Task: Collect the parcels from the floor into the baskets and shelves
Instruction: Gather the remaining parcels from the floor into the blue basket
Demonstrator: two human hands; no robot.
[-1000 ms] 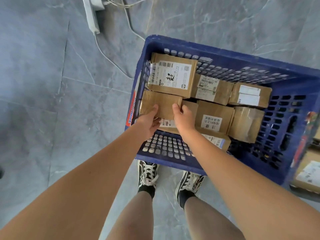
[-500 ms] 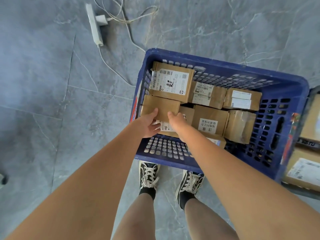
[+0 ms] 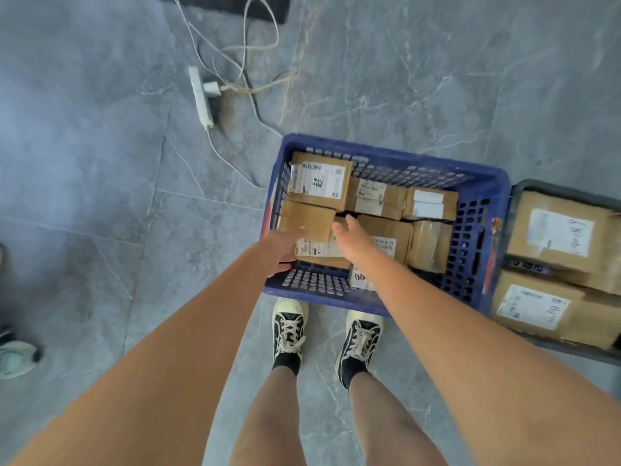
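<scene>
baskets: two in view. a blue basket [image 3: 376,306] stands on the grey tiled floor [image 3: 84,196] just ahead of the person's shoes; a darker basket [image 3: 564,191] sits touching its right side, cut off by the frame edge.
parcels in blue basket: at least seven brown cardboard boxes, packed close; some partly hidden, so the count may be short.
parcels in dark basket: two large labelled boxes plainly show, with bits of others beside them.
plain parcel [image 3: 307,220]: left side of the blue basket, against its left wall, below the big labelled parcel [image 3: 319,181]; no label on its upper face; long axis runs left-right, tilted slightly, lying over a labelled box beneath.
left hand [image 3: 280,252]: blurred, at the plain parcel's near edge; whether it grasps or only touches, cannot tell.
right hand [image 3: 351,237]: fingers loose and spread, holding nothing, tips near the plain parcel's right corner.
floor items: one white power strip [image 3: 200,97] with one plug and looping cables, well apart from the baskets.
shoes: two black ones, laced, by the near wall.
</scene>
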